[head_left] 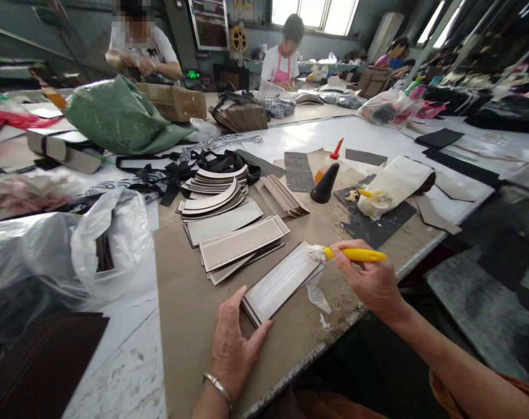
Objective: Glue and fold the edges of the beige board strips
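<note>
My right hand (371, 279) is closed round the yellow handle of a glue brush (358, 254). The brush's white-caked bristles rest on the far end of a light rectangular panel (281, 282), which carries streaks of wet white glue. This panel lies on top of a few others. My left hand (233, 337) grips the near end of that small stack, thumb on one side and fingers on the other. Behind it sit more stacked rectangular panels (242, 243) and a pile of curved pieces (214, 201).
A glue-smeared white container (390, 186) lies tipped on a dark sheet (386, 224). Near it stand a black cone (325, 183) and a red-tipped bottle (334, 157). Plastic bags (111, 233) crowd the left; a green sack (116, 113) and several people are farther back.
</note>
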Tool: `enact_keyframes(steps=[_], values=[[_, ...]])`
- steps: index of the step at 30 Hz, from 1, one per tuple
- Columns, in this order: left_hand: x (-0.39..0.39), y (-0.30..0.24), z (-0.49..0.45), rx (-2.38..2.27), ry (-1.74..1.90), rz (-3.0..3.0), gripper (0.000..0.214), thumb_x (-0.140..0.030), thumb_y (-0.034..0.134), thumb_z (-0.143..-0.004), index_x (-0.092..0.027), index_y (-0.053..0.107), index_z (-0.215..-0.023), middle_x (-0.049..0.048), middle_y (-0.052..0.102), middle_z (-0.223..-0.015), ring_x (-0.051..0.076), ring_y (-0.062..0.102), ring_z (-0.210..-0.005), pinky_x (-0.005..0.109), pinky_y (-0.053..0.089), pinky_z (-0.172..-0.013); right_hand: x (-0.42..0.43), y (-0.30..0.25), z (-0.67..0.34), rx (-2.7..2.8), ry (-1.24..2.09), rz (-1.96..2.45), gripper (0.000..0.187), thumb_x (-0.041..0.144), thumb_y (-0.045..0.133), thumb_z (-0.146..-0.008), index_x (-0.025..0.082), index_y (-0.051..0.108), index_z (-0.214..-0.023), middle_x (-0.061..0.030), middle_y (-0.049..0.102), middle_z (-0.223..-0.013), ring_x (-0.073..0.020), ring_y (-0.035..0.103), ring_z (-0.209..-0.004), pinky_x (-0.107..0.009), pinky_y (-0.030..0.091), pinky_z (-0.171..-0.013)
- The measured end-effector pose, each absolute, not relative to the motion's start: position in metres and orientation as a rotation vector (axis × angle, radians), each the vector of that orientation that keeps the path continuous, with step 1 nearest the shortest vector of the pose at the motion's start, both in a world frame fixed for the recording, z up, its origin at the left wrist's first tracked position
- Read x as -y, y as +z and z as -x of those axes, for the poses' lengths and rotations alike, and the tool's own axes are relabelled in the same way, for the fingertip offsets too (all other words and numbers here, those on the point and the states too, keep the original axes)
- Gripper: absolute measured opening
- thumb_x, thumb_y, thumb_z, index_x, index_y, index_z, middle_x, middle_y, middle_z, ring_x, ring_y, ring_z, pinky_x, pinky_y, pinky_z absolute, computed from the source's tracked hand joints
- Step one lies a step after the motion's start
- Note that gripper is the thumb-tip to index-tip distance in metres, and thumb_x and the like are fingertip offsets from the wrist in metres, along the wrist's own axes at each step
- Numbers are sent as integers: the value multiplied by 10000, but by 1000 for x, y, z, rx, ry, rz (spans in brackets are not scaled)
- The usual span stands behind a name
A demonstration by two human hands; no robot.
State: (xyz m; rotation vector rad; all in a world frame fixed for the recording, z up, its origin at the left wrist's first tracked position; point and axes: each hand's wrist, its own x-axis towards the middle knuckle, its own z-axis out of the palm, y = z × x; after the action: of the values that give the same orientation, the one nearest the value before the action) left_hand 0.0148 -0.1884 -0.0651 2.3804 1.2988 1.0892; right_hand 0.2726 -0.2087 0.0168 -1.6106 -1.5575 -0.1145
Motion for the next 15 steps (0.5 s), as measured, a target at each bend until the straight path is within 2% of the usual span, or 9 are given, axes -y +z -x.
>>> enact_keyframes(steps=[7,12,15], values=[[189,-64,-14,-1303,1066,-2362,538,-356,597,-798,-113,395,-1233,145,582,-1074,252,583,-973,429,524,-846,222,21,-266,1654,-145,1549,54,172,530,-855,183,583,-865,-43,626,-807,-171,612,-786,-302,494,-757],[189,-65,-12,-1352,995,-2202,587,-377,645,-755,-153,395,-1236,136,590,-1112,258,602,-994,457,521,-859,214,49,-267,1629,-110,1559,64,204,519,-865,192,576,-840,-30,621,-793,-151,604,-744,-270,483,-714],[187,-60,-6,-1359,915,-2115,579,-373,636,-760,-181,392,-1249,126,585,-1164,246,613,-1009,438,525,-864,192,72,-279,1656,-218,1588,114,269,491,-874,198,561,-819,-35,611,-785,-173,596,-765,-300,468,-728]])
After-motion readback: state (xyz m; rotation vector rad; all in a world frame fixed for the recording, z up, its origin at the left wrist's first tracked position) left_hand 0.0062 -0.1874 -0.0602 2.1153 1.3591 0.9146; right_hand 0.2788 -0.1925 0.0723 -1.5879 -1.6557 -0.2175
